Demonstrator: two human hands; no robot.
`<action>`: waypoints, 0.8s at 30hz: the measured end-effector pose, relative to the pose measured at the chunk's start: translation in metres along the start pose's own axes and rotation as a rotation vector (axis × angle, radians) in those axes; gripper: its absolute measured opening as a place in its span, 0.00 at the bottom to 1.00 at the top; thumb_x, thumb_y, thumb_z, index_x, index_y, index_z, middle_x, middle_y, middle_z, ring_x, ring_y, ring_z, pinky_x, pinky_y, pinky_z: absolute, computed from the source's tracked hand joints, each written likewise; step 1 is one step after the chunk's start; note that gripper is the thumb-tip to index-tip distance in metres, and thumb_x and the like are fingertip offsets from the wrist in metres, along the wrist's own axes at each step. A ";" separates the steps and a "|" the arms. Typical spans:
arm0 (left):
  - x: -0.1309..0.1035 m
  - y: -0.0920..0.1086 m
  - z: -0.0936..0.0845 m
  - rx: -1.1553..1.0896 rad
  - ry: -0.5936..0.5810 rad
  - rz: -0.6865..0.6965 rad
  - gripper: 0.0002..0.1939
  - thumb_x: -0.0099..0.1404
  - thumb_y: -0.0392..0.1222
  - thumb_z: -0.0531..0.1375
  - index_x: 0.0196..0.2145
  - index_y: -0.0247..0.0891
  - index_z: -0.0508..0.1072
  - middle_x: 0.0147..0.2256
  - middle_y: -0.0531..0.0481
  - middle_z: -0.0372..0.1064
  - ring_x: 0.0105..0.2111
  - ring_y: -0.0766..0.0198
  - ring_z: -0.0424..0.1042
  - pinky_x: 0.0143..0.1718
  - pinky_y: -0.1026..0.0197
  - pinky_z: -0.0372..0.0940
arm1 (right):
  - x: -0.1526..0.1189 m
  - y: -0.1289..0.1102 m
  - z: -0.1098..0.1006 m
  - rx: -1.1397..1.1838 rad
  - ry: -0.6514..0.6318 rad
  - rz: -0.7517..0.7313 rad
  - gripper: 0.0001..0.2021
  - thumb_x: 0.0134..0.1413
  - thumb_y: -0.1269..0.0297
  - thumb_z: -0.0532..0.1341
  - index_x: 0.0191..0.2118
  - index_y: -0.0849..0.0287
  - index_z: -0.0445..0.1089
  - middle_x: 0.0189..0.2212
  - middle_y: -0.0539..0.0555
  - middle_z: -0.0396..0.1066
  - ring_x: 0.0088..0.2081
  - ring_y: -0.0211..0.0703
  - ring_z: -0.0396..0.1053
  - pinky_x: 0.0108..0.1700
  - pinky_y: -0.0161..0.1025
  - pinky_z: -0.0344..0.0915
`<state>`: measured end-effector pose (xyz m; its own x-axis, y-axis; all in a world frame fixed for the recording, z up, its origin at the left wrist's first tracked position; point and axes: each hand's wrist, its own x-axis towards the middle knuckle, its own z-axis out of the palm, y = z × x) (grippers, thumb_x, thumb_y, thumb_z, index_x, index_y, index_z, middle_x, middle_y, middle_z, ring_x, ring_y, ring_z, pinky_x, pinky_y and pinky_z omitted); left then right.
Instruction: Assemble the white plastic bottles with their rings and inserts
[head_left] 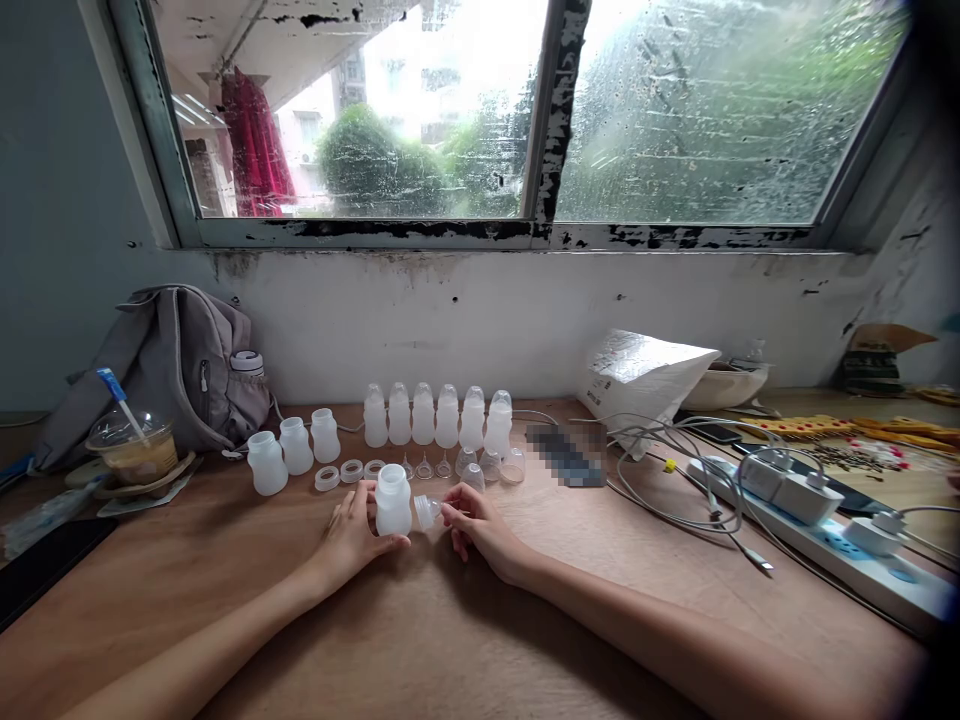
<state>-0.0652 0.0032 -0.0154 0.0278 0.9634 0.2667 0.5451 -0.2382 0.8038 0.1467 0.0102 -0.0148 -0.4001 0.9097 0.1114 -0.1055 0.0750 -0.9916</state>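
My left hand (346,530) is wrapped around an open white baby bottle (394,508), which stands upright near the table's middle. Just right of it, my right hand (484,528) pinches a clear bottle nipple set in a collar ring (426,511), turned sideways and apart from the bottle's mouth. Behind my hands lie white collar rings (327,479), loose clear nipples (424,467) and clear dome caps (513,467). Three open bottles (267,466) stand to the left. Several capped bottles (448,420) form a row at the back.
A grey backpack (176,370) and an iced drink cup (139,450) are at the left. On the right lie tangled cables (660,500), a power strip (847,550) with chargers, and a white bag (637,375). A dark blurred-out object (568,458) lies behind my right hand.
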 end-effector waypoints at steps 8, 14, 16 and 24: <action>0.007 0.029 -0.026 0.301 0.090 0.564 0.19 0.55 0.48 0.57 0.45 0.43 0.61 0.47 0.47 0.58 0.48 0.56 0.58 0.49 0.55 0.54 | -0.001 0.001 0.000 -0.001 -0.008 -0.011 0.13 0.47 0.54 0.57 0.31 0.57 0.56 0.24 0.44 0.59 0.15 0.27 0.56 0.13 0.27 0.52; 0.019 0.039 -0.032 0.585 0.018 0.678 0.14 0.55 0.48 0.56 0.39 0.42 0.67 0.44 0.47 0.63 0.44 0.56 0.61 0.46 0.53 0.55 | -0.001 0.000 0.000 -0.018 -0.012 -0.013 0.13 0.47 0.54 0.57 0.31 0.58 0.56 0.24 0.45 0.59 0.16 0.27 0.56 0.13 0.27 0.53; 0.024 0.041 -0.037 0.640 0.018 0.717 0.13 0.55 0.47 0.56 0.38 0.41 0.67 0.43 0.47 0.65 0.43 0.56 0.62 0.45 0.53 0.56 | -0.001 0.000 0.000 -0.027 -0.014 -0.008 0.14 0.47 0.54 0.57 0.31 0.58 0.56 0.25 0.45 0.59 0.16 0.27 0.57 0.13 0.27 0.53; 0.082 0.059 -0.084 0.819 0.207 0.714 0.12 0.55 0.46 0.56 0.36 0.37 0.65 0.43 0.44 0.66 0.46 0.54 0.62 0.46 0.53 0.54 | -0.001 0.001 -0.001 -0.048 -0.020 -0.001 0.13 0.47 0.53 0.57 0.31 0.58 0.56 0.24 0.45 0.59 0.16 0.27 0.56 0.13 0.27 0.53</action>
<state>-0.1017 0.0583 0.0986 0.4577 0.5794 0.6744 0.8515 -0.5039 -0.1450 0.1475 0.0100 -0.0157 -0.4185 0.9011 0.1134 -0.0627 0.0958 -0.9934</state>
